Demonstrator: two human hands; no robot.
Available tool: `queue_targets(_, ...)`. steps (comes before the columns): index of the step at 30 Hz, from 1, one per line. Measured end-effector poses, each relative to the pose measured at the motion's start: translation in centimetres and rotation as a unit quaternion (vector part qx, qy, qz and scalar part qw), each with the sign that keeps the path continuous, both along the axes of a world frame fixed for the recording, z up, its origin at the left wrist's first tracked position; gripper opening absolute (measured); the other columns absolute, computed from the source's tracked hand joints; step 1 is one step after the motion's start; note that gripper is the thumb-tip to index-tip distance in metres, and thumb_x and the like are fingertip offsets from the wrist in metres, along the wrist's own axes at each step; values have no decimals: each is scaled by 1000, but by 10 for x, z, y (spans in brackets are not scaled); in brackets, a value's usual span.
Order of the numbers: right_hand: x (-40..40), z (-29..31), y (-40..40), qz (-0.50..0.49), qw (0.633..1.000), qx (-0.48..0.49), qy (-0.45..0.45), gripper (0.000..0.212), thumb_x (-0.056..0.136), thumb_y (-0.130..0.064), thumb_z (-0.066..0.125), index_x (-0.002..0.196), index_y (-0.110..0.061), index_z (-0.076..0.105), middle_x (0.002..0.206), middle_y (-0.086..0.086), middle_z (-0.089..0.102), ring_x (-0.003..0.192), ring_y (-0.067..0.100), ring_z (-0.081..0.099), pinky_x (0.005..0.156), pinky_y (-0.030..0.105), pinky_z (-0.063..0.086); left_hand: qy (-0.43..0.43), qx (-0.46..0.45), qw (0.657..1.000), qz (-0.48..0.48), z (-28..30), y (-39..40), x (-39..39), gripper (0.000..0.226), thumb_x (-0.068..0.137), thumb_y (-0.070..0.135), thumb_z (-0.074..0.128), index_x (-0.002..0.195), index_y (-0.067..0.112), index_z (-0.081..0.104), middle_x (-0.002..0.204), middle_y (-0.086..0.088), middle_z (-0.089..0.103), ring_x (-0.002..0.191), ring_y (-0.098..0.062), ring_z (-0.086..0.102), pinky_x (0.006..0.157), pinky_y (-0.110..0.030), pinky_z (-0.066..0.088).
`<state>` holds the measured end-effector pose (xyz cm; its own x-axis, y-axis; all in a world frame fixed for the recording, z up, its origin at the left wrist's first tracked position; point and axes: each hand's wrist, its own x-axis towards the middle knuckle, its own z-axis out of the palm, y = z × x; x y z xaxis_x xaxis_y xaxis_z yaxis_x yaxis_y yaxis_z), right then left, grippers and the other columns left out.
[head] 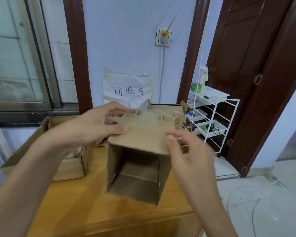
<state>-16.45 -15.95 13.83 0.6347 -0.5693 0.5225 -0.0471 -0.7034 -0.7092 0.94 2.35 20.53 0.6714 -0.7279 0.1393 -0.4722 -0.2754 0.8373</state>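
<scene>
Slipping is the worry. The cardboard box (pixel 138 161) lies on its side near the edge of the wooden table (pixel 79 202). The left hand (pixel 92 124) pinches its top, thumb above and fingers over the far edge. The right hand (pixel 186 151) is blurry by the top right corner, so I cannot tell if it holds on. One hard push could slide the box off or squash it. It is brown and empty, with its open end facing us and bumpy edges.

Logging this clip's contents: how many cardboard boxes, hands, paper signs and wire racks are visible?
Cardboard boxes: 3 (held box, left box, rear box)
Hands: 2 (left hand, right hand)
Paper sign: 1
White wire rack: 1
Total: 7
</scene>
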Motion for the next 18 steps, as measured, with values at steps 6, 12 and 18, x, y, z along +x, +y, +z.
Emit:
queue_targets(6,17,-57,41,106,983,-11,147,48,105,-65,22,148,-55,40,132,-19,40,117,5,55,93,31,49,-38,291,953,-78,-25,-22,33,37,102,31,63,135,43,56,149,11,49,121,-13,55,100,-26,43)
queue_targets(12,22,-52,11,243,964,15,109,44,106,-13,50,130,-47,66,88,-13,71,77,11,70,78,43,61,-226,440,868,-35,-35,-43,5,101,79,89,10,157,32,40,172,6,15,158,-24,14,124,-54,10)
queue_targets(18,51,-18,-66,254,908,-224,248,42,101,-29,62,139,-46,58,74,-14,64,67,4,60,66,40,55,-265,382,885,-25,-73,-32,-1,115,74,98,29,165,31,8,173,11,-2,159,-17,-3,128,-54,5)
